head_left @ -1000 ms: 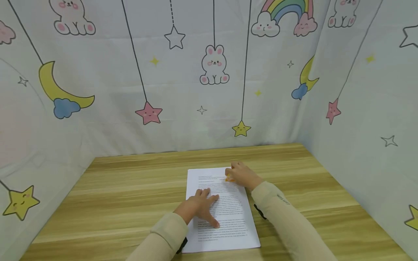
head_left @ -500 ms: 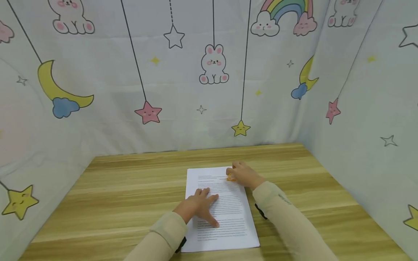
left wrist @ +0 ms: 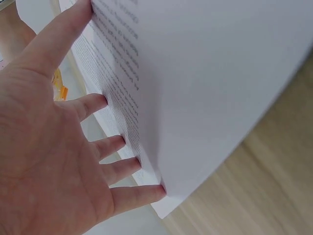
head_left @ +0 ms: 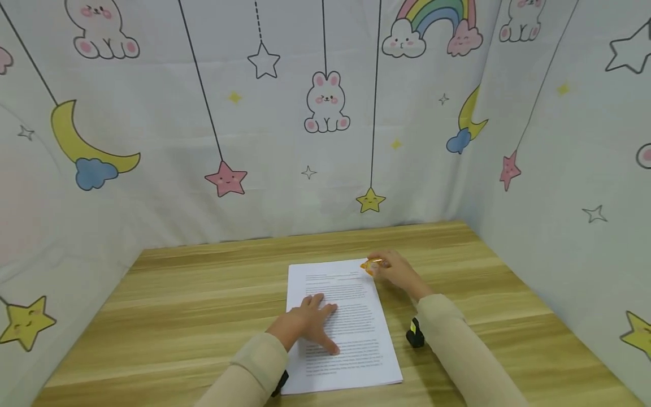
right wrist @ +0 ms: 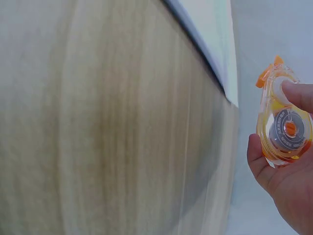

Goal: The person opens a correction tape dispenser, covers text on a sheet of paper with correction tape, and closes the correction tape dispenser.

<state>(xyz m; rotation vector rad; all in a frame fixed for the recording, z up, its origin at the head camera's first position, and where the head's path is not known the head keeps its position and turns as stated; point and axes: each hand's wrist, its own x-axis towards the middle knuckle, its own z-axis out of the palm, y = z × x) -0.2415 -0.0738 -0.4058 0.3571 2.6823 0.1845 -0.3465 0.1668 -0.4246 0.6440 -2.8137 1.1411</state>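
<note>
A stack of printed paper (head_left: 351, 362) lies on the wooden table. My left hand (head_left: 312, 323) rests on its left half with fingers spread; in the left wrist view the fingertips (left wrist: 159, 192) touch the printed sheet. Near the top right corner of the paper my right hand (head_left: 399, 272) holds an orange correction tape (head_left: 372, 265). In the right wrist view the clear-cased correction tape (right wrist: 288, 128) shows its inner reel, with the thumb (right wrist: 299, 95) on one face and a finger along its edge. It appears lifted off the sheet.
The wooden table (head_left: 203, 305) spreads around the paper on every side. A white curtain (head_left: 285, 215) printed with stars, moons and rabbits hangs behind it and along both sides. A black wrist strap device (head_left: 415, 333) sits under the right sleeve.
My right hand has moved right and lifted away from the printed lines with the correction tape, now turned more into view. The left hand stays in place on the paper.
</note>
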